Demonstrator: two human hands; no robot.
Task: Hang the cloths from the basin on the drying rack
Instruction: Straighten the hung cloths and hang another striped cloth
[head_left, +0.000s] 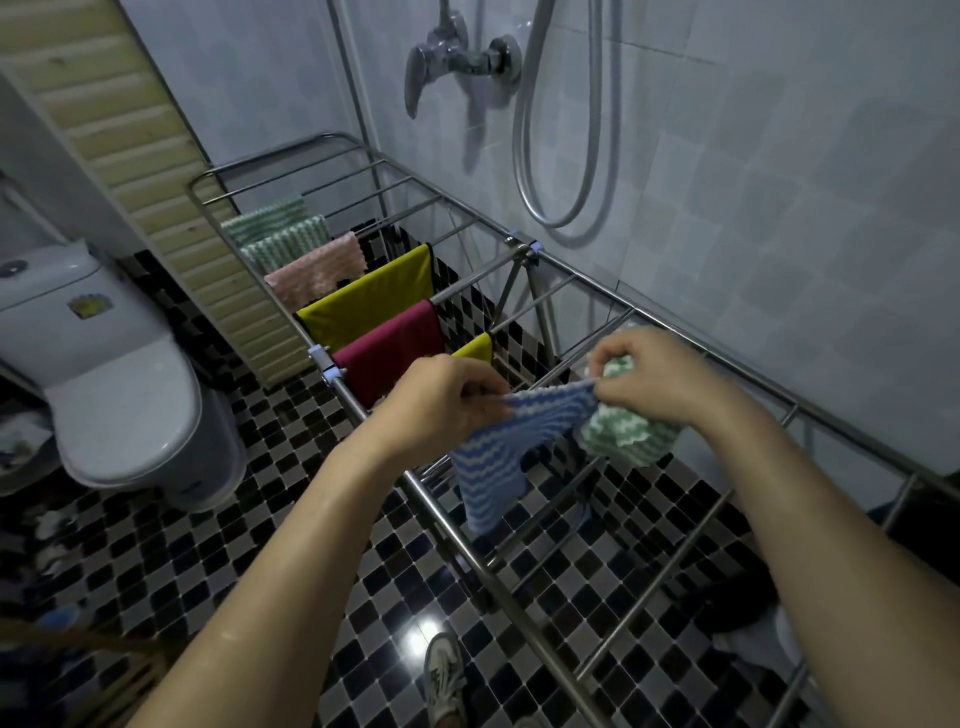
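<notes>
Head view:
Left hand (447, 400): pinching one top corner of the blue-and-white wavy-striped cloth (493, 457).
Right hand (660, 379): pinching the opposite corner while its fingers are curling round a bunched green-and-white wavy-striped cloth (623, 431).
Blue cloth: stretching between both hands and hanging down over the stainless-steel drying rack (649, 317) beneath them.
Hung cloths: a maroon smooth cloth (389, 353) and a yellow smooth cloth (374, 301) are draping over rails just beyond the left hand.

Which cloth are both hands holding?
The blue striped cloth, stretched between the left hand and right hand. The green cloth is bunched in the right hand alone; the rest hang on the rack.
</notes>
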